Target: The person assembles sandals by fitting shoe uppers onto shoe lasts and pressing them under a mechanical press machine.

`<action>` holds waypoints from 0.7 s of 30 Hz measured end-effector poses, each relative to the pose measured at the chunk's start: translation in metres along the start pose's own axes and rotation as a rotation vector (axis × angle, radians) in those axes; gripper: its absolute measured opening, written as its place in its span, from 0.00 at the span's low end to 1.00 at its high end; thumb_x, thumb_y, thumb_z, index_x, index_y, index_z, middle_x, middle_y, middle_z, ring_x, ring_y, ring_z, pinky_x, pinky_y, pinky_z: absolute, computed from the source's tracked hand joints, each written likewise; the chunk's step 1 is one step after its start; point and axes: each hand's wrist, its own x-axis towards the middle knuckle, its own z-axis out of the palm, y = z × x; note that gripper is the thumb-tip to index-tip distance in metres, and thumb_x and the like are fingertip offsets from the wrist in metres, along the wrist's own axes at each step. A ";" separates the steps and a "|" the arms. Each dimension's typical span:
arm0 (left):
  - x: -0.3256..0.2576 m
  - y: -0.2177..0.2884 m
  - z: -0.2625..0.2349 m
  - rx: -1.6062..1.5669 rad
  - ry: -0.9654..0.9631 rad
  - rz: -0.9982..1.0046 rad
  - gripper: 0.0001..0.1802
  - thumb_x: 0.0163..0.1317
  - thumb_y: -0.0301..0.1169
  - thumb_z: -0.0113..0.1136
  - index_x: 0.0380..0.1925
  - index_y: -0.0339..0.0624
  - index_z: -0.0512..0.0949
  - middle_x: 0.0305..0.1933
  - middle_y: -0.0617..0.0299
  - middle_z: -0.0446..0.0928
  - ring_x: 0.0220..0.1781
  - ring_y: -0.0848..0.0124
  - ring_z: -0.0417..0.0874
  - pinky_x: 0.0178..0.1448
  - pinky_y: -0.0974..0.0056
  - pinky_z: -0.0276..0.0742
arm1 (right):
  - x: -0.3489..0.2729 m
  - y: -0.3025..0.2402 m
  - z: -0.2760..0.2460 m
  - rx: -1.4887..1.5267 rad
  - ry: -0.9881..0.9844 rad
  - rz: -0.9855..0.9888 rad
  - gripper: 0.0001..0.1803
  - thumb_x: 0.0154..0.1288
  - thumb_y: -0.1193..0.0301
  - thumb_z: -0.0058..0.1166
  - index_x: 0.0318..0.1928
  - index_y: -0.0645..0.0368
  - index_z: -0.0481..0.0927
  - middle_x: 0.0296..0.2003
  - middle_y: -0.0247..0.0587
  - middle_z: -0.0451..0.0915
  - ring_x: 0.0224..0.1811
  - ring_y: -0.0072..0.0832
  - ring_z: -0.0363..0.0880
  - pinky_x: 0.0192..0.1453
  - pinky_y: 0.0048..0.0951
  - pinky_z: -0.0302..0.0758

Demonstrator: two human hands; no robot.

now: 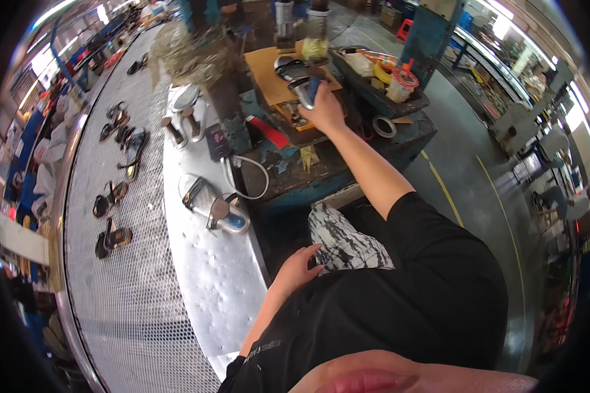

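Note:
My right hand point(326, 110) reaches forward and is closed around the near end of a sandal point(301, 84) with dark straps. The sandal rests over a tan board point(263, 65) on the machine's worktable, and something blue shows beside my fingers. Part of the sandal is hidden by the hand. Low by my patterned trousers point(347, 242), my left hand point(298, 268) holds nothing, its fingers loosely bent and apart. To its left, on a silver metal bench point(210, 288), sit two sandals on shoe lasts, one far point(198, 194) and one near point(229, 216).
A mesh conveyor point(124, 281) with several dark sandals point(134, 154) runs along the left. Two brown-topped posts point(191, 123), a small black box point(217, 143) with a cable and a red strip point(267, 133) lie nearby. At right are a tape roll point(384, 126) and a lidded cup point(402, 84).

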 end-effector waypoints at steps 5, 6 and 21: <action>-0.002 0.001 -0.003 -0.014 -0.070 -0.056 0.31 0.54 0.32 0.65 0.60 0.45 0.70 0.48 0.50 0.76 0.50 0.57 0.79 0.53 0.58 0.75 | 0.002 0.004 0.015 -0.174 -0.163 0.089 0.47 0.50 0.53 0.66 0.60 0.72 0.58 0.51 0.66 0.73 0.53 0.54 0.75 0.55 0.44 0.73; -0.003 0.002 -0.004 0.026 -0.064 -0.031 0.31 0.54 0.31 0.65 0.60 0.46 0.70 0.47 0.49 0.75 0.50 0.56 0.79 0.52 0.56 0.76 | 0.003 -0.002 0.010 -0.195 -0.197 0.137 0.47 0.51 0.51 0.65 0.60 0.72 0.59 0.51 0.67 0.74 0.53 0.54 0.76 0.55 0.44 0.74; 0.013 -0.017 0.033 0.283 -0.071 0.067 0.27 0.49 0.38 0.67 0.50 0.43 0.76 0.41 0.48 0.81 0.47 0.50 0.80 0.51 0.49 0.74 | 0.039 0.042 0.016 -0.251 -0.133 -0.068 0.46 0.51 0.45 0.64 0.55 0.73 0.66 0.51 0.62 0.74 0.54 0.54 0.74 0.56 0.46 0.72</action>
